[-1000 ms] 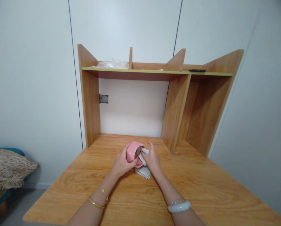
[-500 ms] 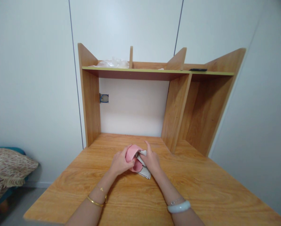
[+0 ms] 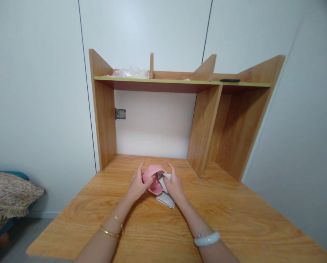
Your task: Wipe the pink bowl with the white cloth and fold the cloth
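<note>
A pink hollow container (image 3: 154, 170), cup- or bowl-like, is tilted in my left hand (image 3: 136, 184) above the desk. My left thumb reaches over its rim while the fingers wrap the outside. My right hand (image 3: 175, 185) grips a light grey cloth (image 3: 166, 200). Part of the cloth goes into the container's opening, and a folded end hangs below toward the desk top. My right index finger points up, clear of the cloth. The container's far side and the right fingertips are hidden.
The wooden desk (image 3: 220, 215) carries a shelf unit (image 3: 158, 84) at its back. A clear plastic bag (image 3: 132, 72) and a flat black object (image 3: 229, 80) lie on the upper shelf. At left, a patterned blanket (image 3: 12, 193) covers teal furniture.
The container has turned and shifted slightly up and left, showing more of its inside. My left fingers have spread up along its outside. The right hand stays on the cloth.
</note>
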`<state>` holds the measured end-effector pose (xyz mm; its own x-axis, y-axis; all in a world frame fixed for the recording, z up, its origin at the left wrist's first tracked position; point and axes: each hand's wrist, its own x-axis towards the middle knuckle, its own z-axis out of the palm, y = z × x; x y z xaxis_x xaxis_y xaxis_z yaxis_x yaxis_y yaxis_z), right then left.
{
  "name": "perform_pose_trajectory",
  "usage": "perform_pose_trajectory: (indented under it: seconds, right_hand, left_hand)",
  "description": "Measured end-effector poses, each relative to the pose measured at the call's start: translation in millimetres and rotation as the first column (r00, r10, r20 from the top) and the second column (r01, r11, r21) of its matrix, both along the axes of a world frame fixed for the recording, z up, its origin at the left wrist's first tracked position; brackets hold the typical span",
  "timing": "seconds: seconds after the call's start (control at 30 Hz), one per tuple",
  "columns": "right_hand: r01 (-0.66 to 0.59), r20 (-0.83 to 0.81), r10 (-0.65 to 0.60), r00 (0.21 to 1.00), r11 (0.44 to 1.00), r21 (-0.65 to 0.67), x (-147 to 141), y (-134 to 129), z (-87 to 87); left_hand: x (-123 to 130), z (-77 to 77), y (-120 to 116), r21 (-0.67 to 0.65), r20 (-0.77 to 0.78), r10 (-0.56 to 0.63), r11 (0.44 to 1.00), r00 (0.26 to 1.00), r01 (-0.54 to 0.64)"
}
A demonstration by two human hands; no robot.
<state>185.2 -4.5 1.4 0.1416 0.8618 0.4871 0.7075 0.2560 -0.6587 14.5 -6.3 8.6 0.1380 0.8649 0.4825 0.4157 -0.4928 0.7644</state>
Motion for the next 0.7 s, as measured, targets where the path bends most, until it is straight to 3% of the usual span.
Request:
perform_pose_trajectory:
  seconds: [0.23, 0.33, 0.43, 0.53, 0.7]
  right_hand:
    - [0.029, -0.377, 0.009, 0.926, 0.995, 0.096, 2.4, 13.1, -10.4]
    - [-0.011, -0.457, 0.058, 0.888, 0.994, 0.106, 2.6, 17.2, -13.6]
    - [-0.042, -0.465, 0.071, 0.883, 0.996, 0.073, -0.2, 16.9, -12.5]
    - [0.0, -0.406, 0.017, 0.914, 0.999, 0.042, -3.4, 13.2, -6.8]
    - [0.117, -0.235, -0.12, 0.964, 0.993, -0.024, -3.4, 5.2, 6.3]
  left_hand:
    - [10.8, -10.4, -1.2, 0.025, 0.112, -0.228, 0.974, 0.967, 0.227]
    - [16.3, -9.2, -7.6, 0.029, 0.131, -0.26, 0.966, 0.957, 0.259]
    - [17.6, -6.5, -8.1, -0.027, 0.168, -0.241, 0.968, 0.956, 0.248]
    - [14.9, -5.3, -3.8, 0.003, 0.189, -0.22, 0.975, 0.957, 0.223]
    - [6.9, -4.1, -2.8, 0.075, 0.004, -0.088, 0.993, 0.996, 0.087]
